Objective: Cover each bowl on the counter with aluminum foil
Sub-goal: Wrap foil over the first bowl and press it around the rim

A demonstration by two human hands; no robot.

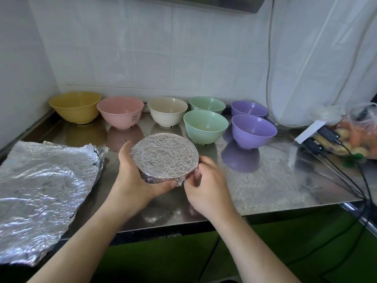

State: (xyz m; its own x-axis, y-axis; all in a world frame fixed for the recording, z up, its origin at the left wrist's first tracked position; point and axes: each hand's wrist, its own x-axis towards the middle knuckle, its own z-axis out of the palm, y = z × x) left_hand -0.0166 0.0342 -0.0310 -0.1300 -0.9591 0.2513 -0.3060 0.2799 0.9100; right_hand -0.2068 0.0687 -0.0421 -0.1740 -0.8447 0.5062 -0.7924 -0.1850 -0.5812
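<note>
At centre frame I hold the foil-covered bowl [165,152] above the surface [275,176]; its colour is hidden. My left grip [134,176] cups it, my right grip [204,186] pinches foil at its rim. Seven uncovered bowls [205,127] behind; foil sheets [44,186] cut off left.

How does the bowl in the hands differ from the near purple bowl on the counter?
The held bowl has crinkled foil stretched over its mouth and down its side; the near purple bowl is open and uncovered. The held bowl is gripped by the left hand while the right hand pinches foil at its rim; the purple one stands untouched on the steel counter. Both sit mouth up.
</note>
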